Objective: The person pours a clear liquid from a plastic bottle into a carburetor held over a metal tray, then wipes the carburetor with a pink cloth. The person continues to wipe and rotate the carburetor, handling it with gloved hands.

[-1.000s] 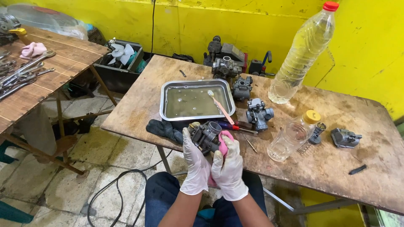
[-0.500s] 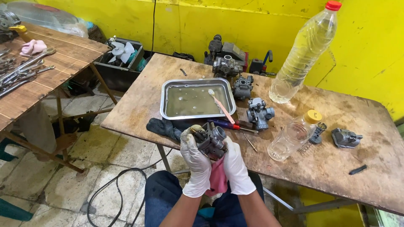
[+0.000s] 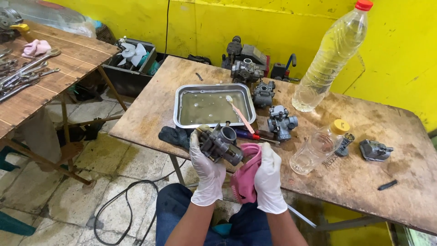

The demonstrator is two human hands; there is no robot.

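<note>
My left hand [image 3: 205, 171], in a white glove, grips a dark grey carburetor [image 3: 222, 145] above the near edge of the wooden table [image 3: 364, 173]. My right hand [image 3: 269, 180], also gloved, holds a pink rag [image 3: 246, 175] just right of the carburetor and touching it. Behind them a metal tray [image 3: 214, 105] holds murky liquid, with a pink-handled toothbrush [image 3: 239, 115] leaning across its right side. A dark cloth [image 3: 174, 135] lies on the table left of my left hand.
Other carburetors [image 3: 281, 122] stand behind and right of the tray. A tall clear bottle [image 3: 328, 57] and a small lying bottle with a yellow cap [image 3: 318, 146] are at right. Screwdrivers [image 3: 250, 134] lie by the tray. A second wooden table with wrenches [image 3: 27, 73] stands left; a cable [image 3: 118, 205] lies on the floor.
Both hands lifted the carburetor and turned it, so its round opening now faces up. The pink rag has shifted from under the carburetor to its right side.
</note>
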